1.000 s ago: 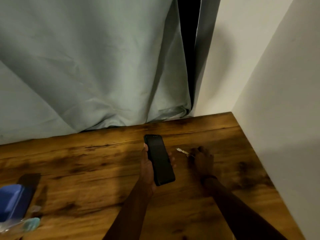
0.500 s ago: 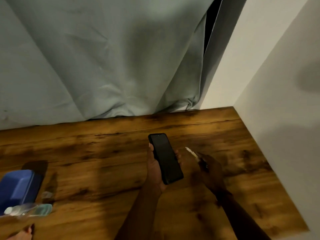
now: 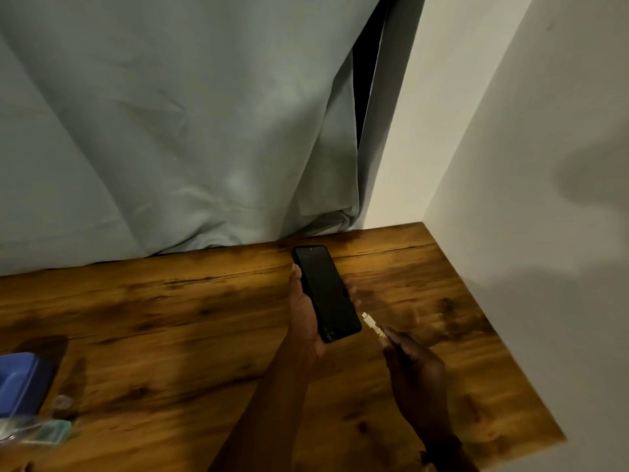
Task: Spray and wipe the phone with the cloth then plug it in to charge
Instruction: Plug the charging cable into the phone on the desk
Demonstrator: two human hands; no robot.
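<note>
The phone (image 3: 325,292) is held above the wooden table (image 3: 170,321) in the left hand (image 3: 304,316), dark screen up. Its long axis runs away from the person: the top end points towards the pale green curtain (image 3: 170,131) and leans a little left, and the bottom end points back towards the person and a little right, towards the right hand (image 3: 413,366). The left hand grasps it from below, with the thumb along the left edge and fingertips showing past the right edge. The right hand, just right of the phone's bottom end, pinches a white charger plug (image 3: 373,324) between thumb and fingers. The plug's tip points up and left at the phone's lower right edge, very near it, with a small gap. Far to the left of both hands, a blue object (image 3: 20,383) and a blurred clear bottle (image 3: 37,432) lie on the table. A white wall (image 3: 527,233) stands beyond the right hand.
</note>
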